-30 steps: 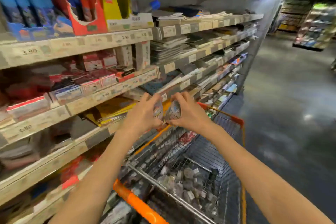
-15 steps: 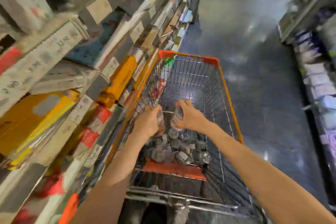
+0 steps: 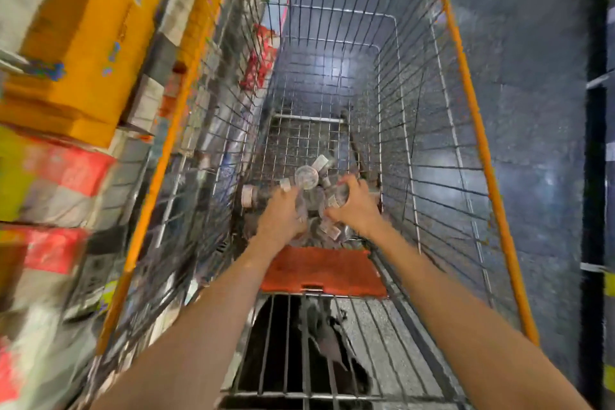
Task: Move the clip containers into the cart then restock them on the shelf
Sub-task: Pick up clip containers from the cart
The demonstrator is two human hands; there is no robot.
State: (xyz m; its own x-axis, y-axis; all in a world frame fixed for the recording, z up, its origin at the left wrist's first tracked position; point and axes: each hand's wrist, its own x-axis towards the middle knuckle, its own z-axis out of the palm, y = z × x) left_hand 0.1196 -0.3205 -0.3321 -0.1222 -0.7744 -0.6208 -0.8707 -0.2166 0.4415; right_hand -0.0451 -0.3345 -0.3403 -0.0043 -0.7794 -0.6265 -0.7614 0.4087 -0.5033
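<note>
Stacked orange and red cardboard boxes (image 3: 83, 53) on the store shelf were seen along the left edge of the frame, heavily blurred. The wire shopping cart with orange rim trim (image 3: 479, 130) filled the centre, running up and down the frame. The pile of small clear round plastic clip containers (image 3: 307, 191) lay on the cart floor at mid-frame, just above the orange plastic flap (image 3: 321, 271).

The left hand (image 3: 281, 215) was reached down into the cart, forearm extended from lower left, knuckles up, fingers curled down into the left side of the pile; what was gripped, if anything, could not be told through the blur. The right hand (image 3: 354, 206) was placed at the pile's right side, fingers curled round what looked like one clear container lying on its side, long axis roughly across the frame.

The pile sat directly between and under both hands, equally near. The coming move was judged to turn on release or a lift straight up.
</note>
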